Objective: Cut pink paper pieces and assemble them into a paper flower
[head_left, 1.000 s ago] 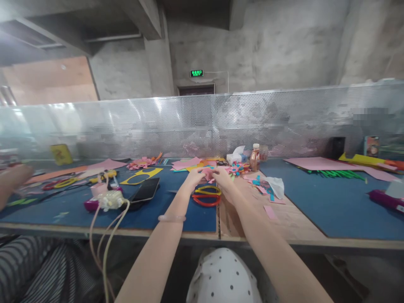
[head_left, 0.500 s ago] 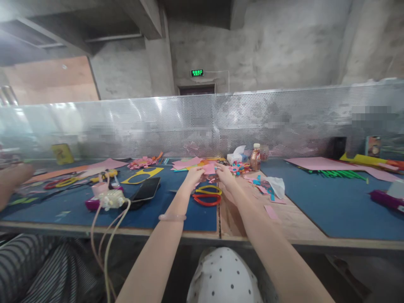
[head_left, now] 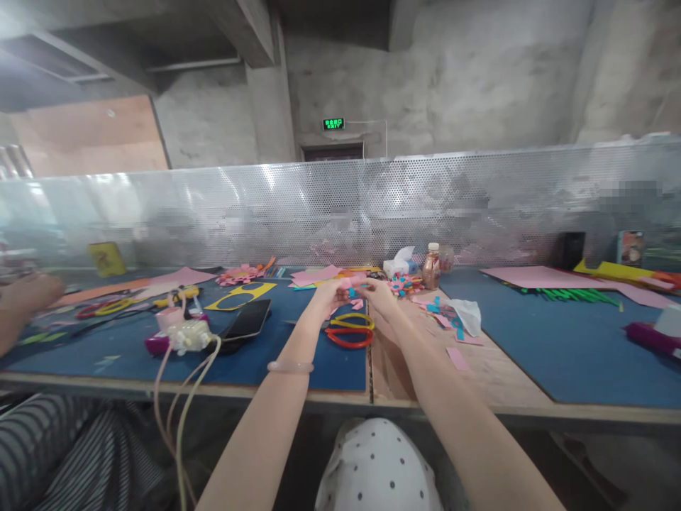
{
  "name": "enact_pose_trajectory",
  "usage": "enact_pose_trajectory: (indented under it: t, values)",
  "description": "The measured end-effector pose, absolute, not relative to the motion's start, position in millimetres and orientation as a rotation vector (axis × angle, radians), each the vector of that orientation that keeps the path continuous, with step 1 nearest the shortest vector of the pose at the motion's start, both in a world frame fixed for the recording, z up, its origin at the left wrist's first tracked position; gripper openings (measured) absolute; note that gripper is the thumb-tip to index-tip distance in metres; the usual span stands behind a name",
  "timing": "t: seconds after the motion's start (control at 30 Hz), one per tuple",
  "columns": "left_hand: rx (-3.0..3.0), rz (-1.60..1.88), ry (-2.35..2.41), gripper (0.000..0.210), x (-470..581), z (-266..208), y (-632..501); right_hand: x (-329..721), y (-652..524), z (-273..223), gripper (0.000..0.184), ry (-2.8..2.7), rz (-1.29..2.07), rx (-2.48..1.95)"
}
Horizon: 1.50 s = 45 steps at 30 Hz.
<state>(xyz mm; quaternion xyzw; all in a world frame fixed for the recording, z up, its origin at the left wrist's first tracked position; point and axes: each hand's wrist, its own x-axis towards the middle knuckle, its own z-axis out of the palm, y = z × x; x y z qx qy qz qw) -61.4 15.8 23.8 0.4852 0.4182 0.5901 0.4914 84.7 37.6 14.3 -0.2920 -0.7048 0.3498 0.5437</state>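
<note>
My left hand (head_left: 330, 294) and my right hand (head_left: 377, 292) are close together over the middle of the table. Between their fingers they pinch a small piece of pink paper (head_left: 348, 282), with a bit of blue showing at its lower side. Fingers cover much of this piece. Just below my hands, scissors (head_left: 350, 342) with red and yellow handles lie on the blue mat (head_left: 313, 372). Pink scraps (head_left: 356, 304) lie under my hands. To the right of my right hand is a pink, blue and orange paper flower (head_left: 404, 284).
A phone (head_left: 250, 319), a power strip (head_left: 189, 335) with cords over the edge and a cut yellow sheet (head_left: 242, 294) lie left. A bottle (head_left: 431, 267), tissues (head_left: 400, 264) and scraps (head_left: 457, 359) are right. Another person's hand (head_left: 26, 301) is at far left.
The pink paper has turned or folded between my fingers, so less pink and some blue now show. Both my hands have curled in closer around it. The other person's hand shifted slightly right.
</note>
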Motion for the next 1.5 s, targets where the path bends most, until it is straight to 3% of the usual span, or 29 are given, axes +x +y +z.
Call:
enact_pose_trajectory:
  t: [0.27, 0.43, 1.03, 1.5]
  values:
    - [1.182, 1.415, 1.0, 0.036, -56.4, 31.7, 3.6, 82.4, 36.1, 15.8, 0.02, -1.501, 0.988, -0.629]
    - [1.385, 1.473, 0.939, 0.041, -56.9, 27.4, 5.9, 81.7, 35.4, 19.2, 0.026, -1.433, 1.078, -0.604]
    - [1.375, 1.585, 0.891, 0.034, -60.9, 20.5, 18.7, 75.8, 31.9, 19.3, 0.04, -1.325, 1.07, -0.585]
    - [1.324, 1.598, 0.872, 0.032, -59.3, 22.1, 15.5, 75.6, 29.4, 20.3, 0.027, -1.314, 1.147, -0.555]
